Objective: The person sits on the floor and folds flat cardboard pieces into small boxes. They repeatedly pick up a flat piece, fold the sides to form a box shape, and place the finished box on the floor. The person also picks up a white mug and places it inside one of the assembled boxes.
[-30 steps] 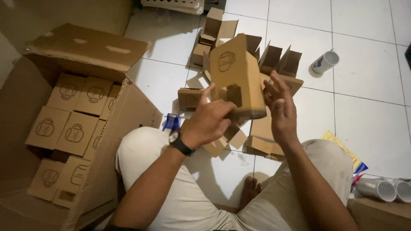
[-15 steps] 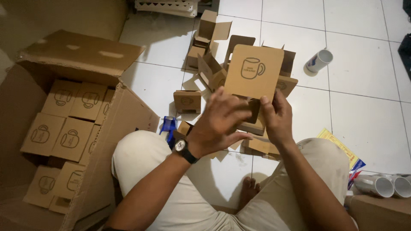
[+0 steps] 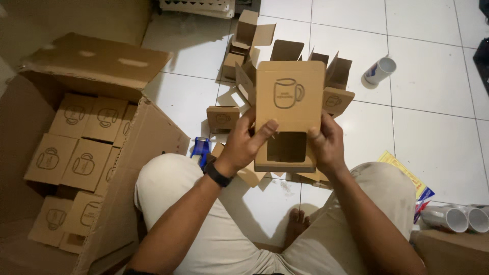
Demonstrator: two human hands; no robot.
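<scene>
Both hands hold a small brown cardboard box [image 3: 289, 97] with a mug drawing on its raised lid and an open square cavity below. My left hand [image 3: 245, 144], with a black watch on the wrist, grips the box's left side, thumb across the front. On the right side of the box sits my right hand [image 3: 327, 145]. The box is held above my lap, over the white tiled floor.
A large open carton [image 3: 153, 127] on the left holds several small closed mug boxes [image 3: 84, 147]. Loose unfolded small boxes [image 3: 239, 56] lie on the floor ahead. A white mug [image 3: 379, 70] lies at upper right, two more mugs [image 3: 461, 218] at lower right, near a yellow packet [image 3: 407, 178].
The small box has been turned from edge-on to facing me, lid raised and cavity open. Both hands have shifted down to its lower sides.
</scene>
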